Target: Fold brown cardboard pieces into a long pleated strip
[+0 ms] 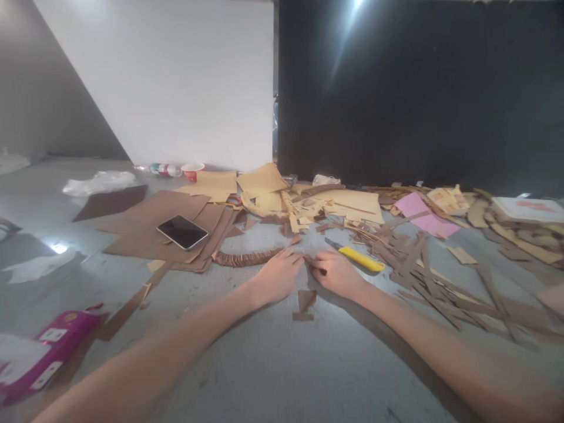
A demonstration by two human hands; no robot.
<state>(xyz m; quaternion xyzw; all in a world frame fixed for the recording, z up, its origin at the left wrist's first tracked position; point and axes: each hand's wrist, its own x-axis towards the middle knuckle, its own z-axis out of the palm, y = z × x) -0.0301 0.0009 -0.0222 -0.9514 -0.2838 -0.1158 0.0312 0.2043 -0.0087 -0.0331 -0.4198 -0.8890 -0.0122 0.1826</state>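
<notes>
A curved strip of brown paper (247, 258), cut or pleated into many narrow ridges, lies on the grey table and runs under my left hand (277, 275). My left fingers are closed over its right-hand part. Close beside it, my right hand (337, 273) is curled, thumb and forefinger pinching a brown end that seems to belong to the same strip; the join is hidden by my fingers. A yellow utility knife (362, 258) rests just beyond my right hand, blade toward the left. Small brown paper scraps (307, 301) lie in front of both hands.
A smartphone (182, 232) sits on stacked brown sheets (132, 244) at left. Brown strips (440, 288) heap at right, yellow sheets (264, 179) at the back. A magenta box (66, 335) stands front left. Someone's skin (553, 298) shows at the right edge.
</notes>
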